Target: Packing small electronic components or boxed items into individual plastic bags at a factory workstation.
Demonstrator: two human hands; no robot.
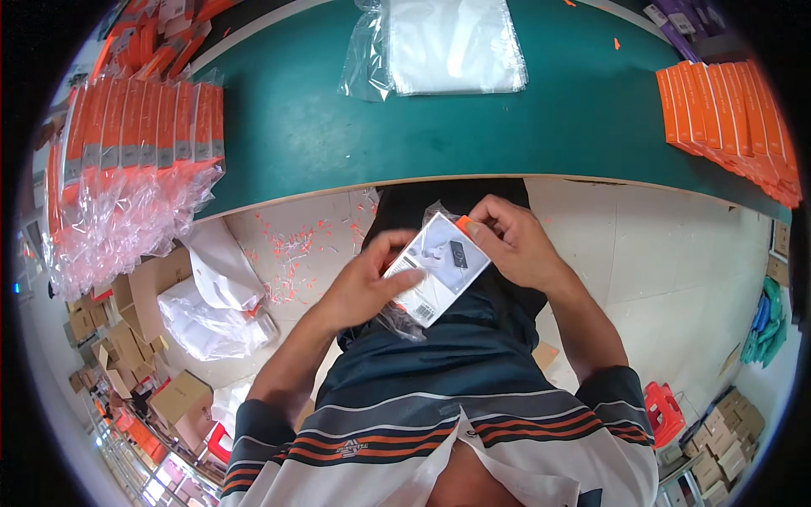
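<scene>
A small flat white box [448,283], printed with a picture of a dark device and a barcode, is held tilted above my lap. Clear plastic film [400,324] shows at its lower and upper ends, so it seems to be partly in a bag. My left hand [369,283] grips the box's left side, thumb across the printed face and fingers behind. At the upper right corner, my right hand [515,245] pinches the edge beside a bit of orange [464,223]. Its fingertips are partly hidden.
On the green table [439,139] lies a stack of clear plastic bags [456,46]. Bagged orange boxes [139,127] stand in a row at left, more orange boxes [718,106] at right. Orange scraps [291,249] litter the floor near cartons [152,287] and a white sack [215,317].
</scene>
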